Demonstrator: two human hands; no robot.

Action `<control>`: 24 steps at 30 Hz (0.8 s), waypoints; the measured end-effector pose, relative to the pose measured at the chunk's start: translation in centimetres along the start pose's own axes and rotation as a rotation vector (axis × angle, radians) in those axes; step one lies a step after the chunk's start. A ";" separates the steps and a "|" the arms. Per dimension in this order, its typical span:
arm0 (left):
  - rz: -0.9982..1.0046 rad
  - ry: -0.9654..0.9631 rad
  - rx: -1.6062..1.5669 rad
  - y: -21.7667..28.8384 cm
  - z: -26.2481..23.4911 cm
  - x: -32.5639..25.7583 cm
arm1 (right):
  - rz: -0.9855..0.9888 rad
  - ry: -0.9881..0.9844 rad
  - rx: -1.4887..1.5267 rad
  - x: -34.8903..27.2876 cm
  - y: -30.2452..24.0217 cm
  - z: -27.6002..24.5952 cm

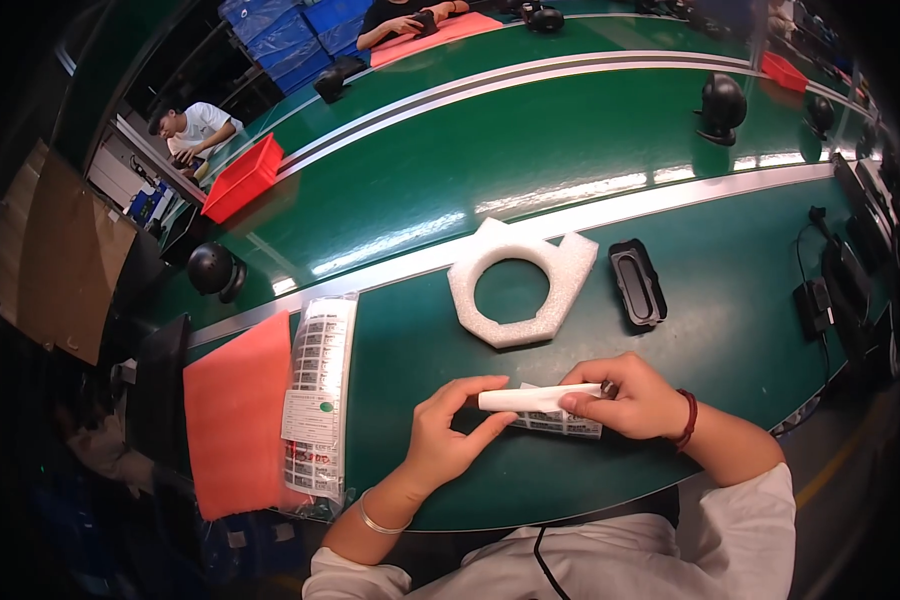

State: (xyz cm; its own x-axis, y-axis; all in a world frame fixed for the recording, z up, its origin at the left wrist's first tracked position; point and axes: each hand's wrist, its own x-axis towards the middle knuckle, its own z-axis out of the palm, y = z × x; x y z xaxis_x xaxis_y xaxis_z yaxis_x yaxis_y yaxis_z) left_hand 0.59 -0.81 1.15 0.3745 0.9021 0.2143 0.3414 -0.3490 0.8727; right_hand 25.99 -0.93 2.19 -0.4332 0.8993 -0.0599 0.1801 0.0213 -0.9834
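Note:
Between my two hands is a long, slim white piece, held level above the green table; I cannot make out its exact kind. The thumb and forefinger of my left hand grip its left end from either edge. My right hand is closed round the other end, thumb on top, where a small dark part shows beside the fingers. Directly beneath lies a sheet of printed labels, partly covered by the white piece and my right hand. Beyond my hands sits a white foam ring, with a black oblong shell to its right.
At left lie an orange cloth and a plastic-wrapped stack of label sheets. Black round devices stand on the green conveyor. A red bin is at its far side, near co-workers. Cables and black items crowd the right edge.

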 end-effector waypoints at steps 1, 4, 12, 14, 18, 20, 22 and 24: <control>0.000 -0.001 0.000 0.1 0.0 0.0 | 0.061 -0.043 0.026 0.0 0.0 0.0; -0.145 -0.023 -0.288 0.4 0.1 0.1 | -0.036 -0.005 0.000 0.0 0.2 0.2; -0.204 -0.080 -0.513 0.3 -0.1 0.2 | -0.241 0.044 -0.196 0.2 0.1 0.4; -0.182 -0.102 -0.445 0.5 0.0 0.3 | -0.246 0.039 -0.221 0.1 0.1 0.4; -0.148 -0.153 -0.276 0.5 0.1 0.2 | -0.208 0.020 -0.263 0.0 -0.2 0.5; -0.130 -0.152 -0.103 1.0 0.0 0.3 | -0.166 -0.011 -0.275 0.0 -0.3 0.6; -0.125 -0.189 -0.026 1.2 -0.2 0.5 | -0.198 -0.004 -0.278 -0.1 -0.2 0.8; -0.119 -0.226 0.049 1.2 -0.4 0.6 | -0.219 -0.003 -0.301 0.0 0.1 0.9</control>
State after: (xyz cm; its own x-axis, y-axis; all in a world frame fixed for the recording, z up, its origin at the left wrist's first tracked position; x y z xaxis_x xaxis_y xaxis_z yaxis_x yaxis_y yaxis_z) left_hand 0.94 -0.59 2.52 0.5099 0.8602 0.0032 0.4343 -0.2606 0.8622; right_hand 25.20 -1.33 1.96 -0.4925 0.8581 0.1453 0.3345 0.3408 -0.8786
